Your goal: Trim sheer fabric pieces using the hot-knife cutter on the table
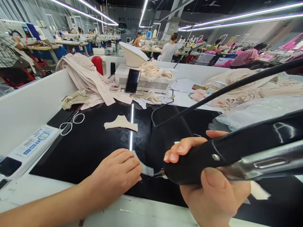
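My right hand is wrapped round the black handle of a corded tool, whose tip meets a thin strip of translucent material on the black work mat. My left hand rests knuckles up on the mat with its fingers curled, pinning the strip's left end. The tool's black cord arcs up to the right. A cut beige fabric piece lies on the mat farther back.
White-handled scissors lie at the mat's left. A smartphone leans on a white machine. Beige fabric piles sit behind and at right. A white wall borders the left. Other people sit at distant tables.
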The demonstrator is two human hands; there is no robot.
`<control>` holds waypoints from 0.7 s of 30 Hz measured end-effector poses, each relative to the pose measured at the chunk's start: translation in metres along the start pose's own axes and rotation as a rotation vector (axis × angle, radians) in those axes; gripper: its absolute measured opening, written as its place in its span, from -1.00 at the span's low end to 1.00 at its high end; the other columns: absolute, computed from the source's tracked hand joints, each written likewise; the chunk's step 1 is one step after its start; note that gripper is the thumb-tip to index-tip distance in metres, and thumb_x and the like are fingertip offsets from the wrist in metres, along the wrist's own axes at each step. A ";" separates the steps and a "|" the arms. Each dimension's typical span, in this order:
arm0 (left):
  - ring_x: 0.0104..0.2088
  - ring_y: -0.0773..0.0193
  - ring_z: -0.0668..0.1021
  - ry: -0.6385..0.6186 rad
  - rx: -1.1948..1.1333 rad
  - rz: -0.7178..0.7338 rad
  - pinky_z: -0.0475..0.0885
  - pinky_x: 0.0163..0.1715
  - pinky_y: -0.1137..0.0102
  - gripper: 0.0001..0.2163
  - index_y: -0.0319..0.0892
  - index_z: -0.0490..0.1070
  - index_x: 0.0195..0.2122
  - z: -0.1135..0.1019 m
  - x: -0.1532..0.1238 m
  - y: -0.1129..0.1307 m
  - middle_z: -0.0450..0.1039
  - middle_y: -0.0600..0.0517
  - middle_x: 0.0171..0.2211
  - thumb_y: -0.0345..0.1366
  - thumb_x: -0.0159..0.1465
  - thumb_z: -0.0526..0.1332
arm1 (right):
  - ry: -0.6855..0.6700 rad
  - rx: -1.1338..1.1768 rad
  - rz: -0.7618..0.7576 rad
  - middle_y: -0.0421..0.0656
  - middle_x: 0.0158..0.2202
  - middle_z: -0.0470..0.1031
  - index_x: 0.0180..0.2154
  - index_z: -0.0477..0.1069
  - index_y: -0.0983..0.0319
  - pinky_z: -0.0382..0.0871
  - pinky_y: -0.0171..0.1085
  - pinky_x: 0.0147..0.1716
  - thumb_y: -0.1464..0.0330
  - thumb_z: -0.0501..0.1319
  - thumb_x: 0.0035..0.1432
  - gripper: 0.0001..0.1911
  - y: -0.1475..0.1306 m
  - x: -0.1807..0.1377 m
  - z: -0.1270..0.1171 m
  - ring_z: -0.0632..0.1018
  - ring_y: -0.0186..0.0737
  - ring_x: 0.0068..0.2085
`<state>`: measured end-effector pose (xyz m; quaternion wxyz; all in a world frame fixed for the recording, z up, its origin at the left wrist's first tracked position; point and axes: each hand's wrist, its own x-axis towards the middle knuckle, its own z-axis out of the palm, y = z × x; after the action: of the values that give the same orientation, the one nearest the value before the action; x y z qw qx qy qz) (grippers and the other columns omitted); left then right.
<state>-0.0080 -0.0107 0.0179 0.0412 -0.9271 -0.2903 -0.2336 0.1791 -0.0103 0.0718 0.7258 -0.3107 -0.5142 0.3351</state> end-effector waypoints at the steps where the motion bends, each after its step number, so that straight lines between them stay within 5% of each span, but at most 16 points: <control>1: -0.12 0.20 0.54 -0.026 -0.007 0.003 0.47 -0.02 0.26 -0.88 -0.22 0.44 -0.08 0.001 0.004 0.001 0.55 0.03 -0.18 -0.33 0.45 0.16 | 0.000 0.000 -0.005 -0.27 -0.38 0.49 -0.03 0.39 0.08 0.47 -0.17 -0.52 0.17 0.42 0.11 -0.58 0.001 -0.001 0.000 0.52 -0.21 -0.48; 9: -0.17 0.17 0.56 -0.074 -0.013 -0.040 0.50 -0.15 0.26 -0.87 -0.22 0.44 -0.11 0.027 0.020 0.003 0.51 0.01 -0.23 -0.26 0.43 0.21 | -0.006 -0.015 -0.022 -0.27 -0.39 0.49 -0.01 0.37 0.08 0.47 -0.16 -0.51 0.16 0.42 0.11 -0.55 0.007 -0.002 -0.004 0.51 -0.19 -0.48; 21: -0.19 0.28 0.56 -0.035 -0.109 -0.049 0.48 -0.17 0.33 -0.86 -0.17 0.46 -0.23 0.026 0.014 0.003 0.53 0.06 -0.25 -0.38 0.46 0.14 | 0.014 -0.021 0.004 -0.28 -0.39 0.49 -0.03 0.36 0.07 0.48 -0.17 -0.52 0.14 0.43 0.08 -0.54 0.003 -0.002 -0.003 0.49 -0.21 -0.48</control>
<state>0.0142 -0.0001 0.0013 -0.0202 -0.9246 -0.3003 -0.2336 0.1806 -0.0109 0.0675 0.7254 -0.3216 -0.5120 0.3292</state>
